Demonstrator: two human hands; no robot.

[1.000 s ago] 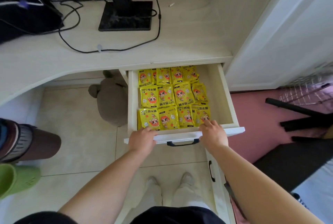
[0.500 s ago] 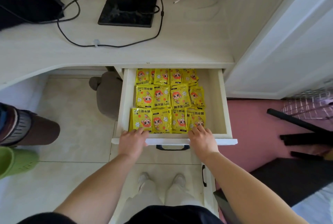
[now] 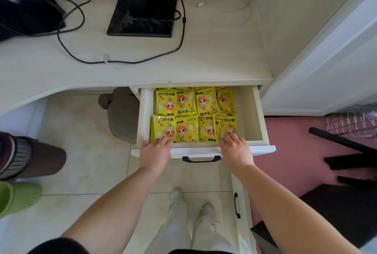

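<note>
Resting on the front rim of the partly open drawer [image 3: 247, 114], the left hand [image 3: 156, 154] and right hand [image 3: 236, 150] had their fingers lying loosely on the front row of yellow hand warmer packets [image 3: 184, 114], gripping nothing. Shoving it in like that could've pinched fingertips under the worktop [image 3: 204, 59], or jammed a raised packet. Packets read "HAND WARMER" and 暖手宝; the smaller print was too tiny to read.

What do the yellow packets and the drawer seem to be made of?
Packets: probably plastic film, glossy, since they shine and wrinkle.
Drawer: likely painted wood or board, cream and matte, with flat, even walls.
Handle: dark, perhaps metal; unclear.
</note>
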